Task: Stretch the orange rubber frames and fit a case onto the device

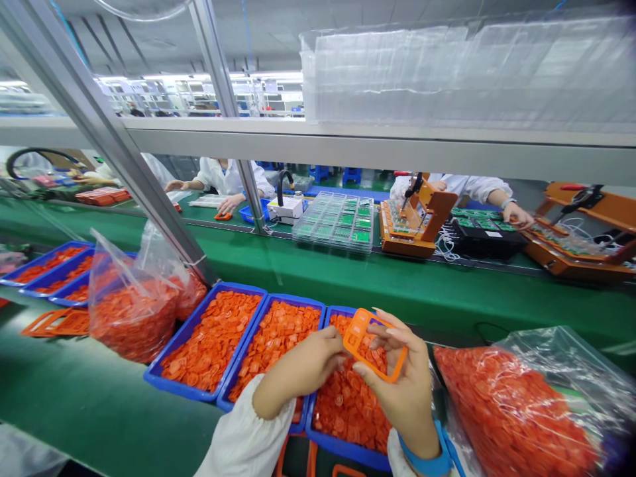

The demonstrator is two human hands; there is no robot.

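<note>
Head view: rightmost blue tray (348, 452); over its left rim, left hand (314, 354), fingers bunched, any hold hidden from me; above tray, right hand (406, 383), closed on orange frame (370, 366), tilted, round-cornered, small-windowed at one end; inside tray, orange pieces (350, 405).

The frame (352, 336) is orange; blue trays (179, 385) of orange-red pieces (216, 338) line the far edge of the green worktop (124, 411).
</note>
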